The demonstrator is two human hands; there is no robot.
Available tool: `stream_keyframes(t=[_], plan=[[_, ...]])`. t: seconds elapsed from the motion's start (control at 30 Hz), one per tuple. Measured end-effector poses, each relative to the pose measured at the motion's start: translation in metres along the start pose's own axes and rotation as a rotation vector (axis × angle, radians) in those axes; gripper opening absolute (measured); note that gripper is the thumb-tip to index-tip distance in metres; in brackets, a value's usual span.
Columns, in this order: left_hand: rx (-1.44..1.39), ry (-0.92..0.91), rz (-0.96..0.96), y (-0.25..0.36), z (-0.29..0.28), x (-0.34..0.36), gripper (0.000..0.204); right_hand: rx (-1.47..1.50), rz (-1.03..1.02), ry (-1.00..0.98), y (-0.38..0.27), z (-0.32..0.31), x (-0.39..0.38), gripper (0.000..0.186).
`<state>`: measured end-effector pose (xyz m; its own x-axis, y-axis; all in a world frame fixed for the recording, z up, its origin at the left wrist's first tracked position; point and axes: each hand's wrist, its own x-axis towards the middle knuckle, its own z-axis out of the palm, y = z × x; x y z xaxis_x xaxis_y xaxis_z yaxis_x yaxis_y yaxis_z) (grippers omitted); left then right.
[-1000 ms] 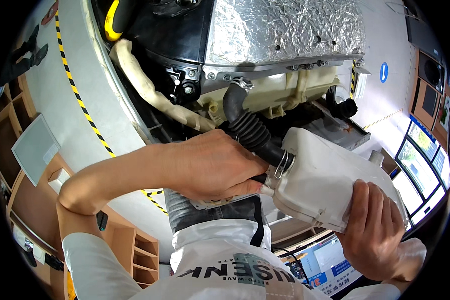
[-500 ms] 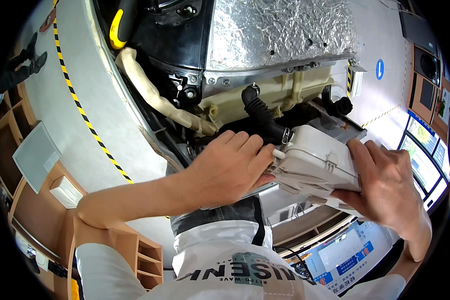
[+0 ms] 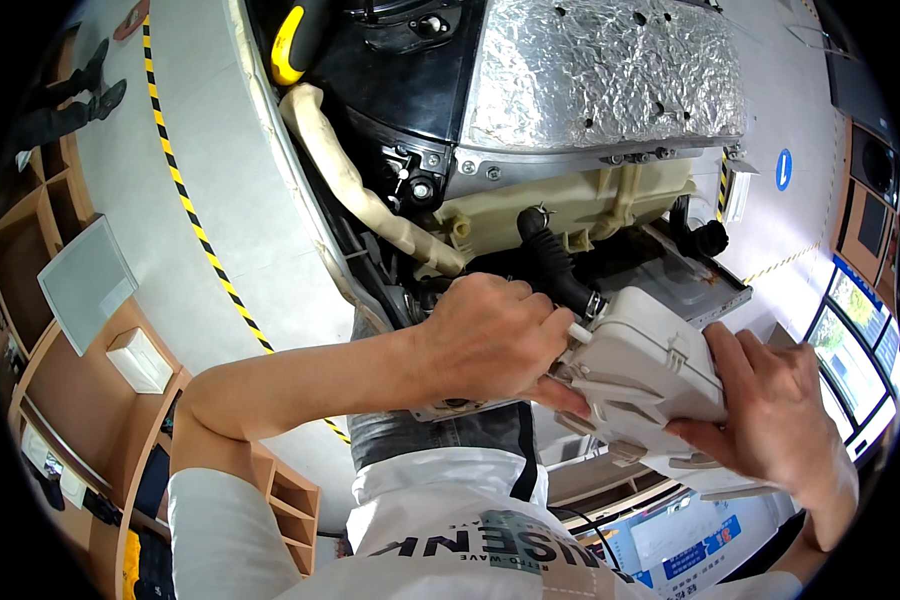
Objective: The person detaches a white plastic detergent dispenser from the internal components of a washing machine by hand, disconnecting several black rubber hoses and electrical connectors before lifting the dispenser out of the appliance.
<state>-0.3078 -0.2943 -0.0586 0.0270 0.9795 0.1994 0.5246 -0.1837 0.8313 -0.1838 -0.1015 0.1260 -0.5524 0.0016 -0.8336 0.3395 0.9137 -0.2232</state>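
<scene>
The left hand (image 3: 490, 345) lies knuckles-up against the left end of the white plastic housing (image 3: 650, 385), its fingers curled and pressed together around that end, just where the black ribbed hose (image 3: 555, 265) meets a small white spigot. The housing hangs in the air below the open machine, resting on no surface, in front of the person's chest. The right hand (image 3: 770, 410) grips its right side, fingers spread flat over the top and edge.

As a judgement: the hose could kink or pull off its spigot if the housing is twisted or dragged downward, and the thin moulded clips and ribs look liable to snap under a hard squeeze. A slip of either hand would leave the part dangling on the hose.

The housing is smooth, matt, boxy with rounded corners. The hose is rubbery and corrugated. Above sits a cream plastic tub part (image 3: 560, 205), glossy, and crinkled silver foil insulation (image 3: 610, 75).
</scene>
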Motion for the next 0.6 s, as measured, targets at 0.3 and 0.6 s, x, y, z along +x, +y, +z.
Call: stream_keyframes(t=[0.3, 0.6], plan=[[-0.013, 0.037, -0.014, 0.001, -0.002, -0.004, 0.059, -0.281, 0.14, 0.159, -0.043, 0.033, -0.033, 0.088], [-0.119, -0.227, -0.067, 0.001, -0.018, 0.004, 0.061, -0.426, 0.163, 0.245, -0.055, 0.041, -0.041, 0.087]])
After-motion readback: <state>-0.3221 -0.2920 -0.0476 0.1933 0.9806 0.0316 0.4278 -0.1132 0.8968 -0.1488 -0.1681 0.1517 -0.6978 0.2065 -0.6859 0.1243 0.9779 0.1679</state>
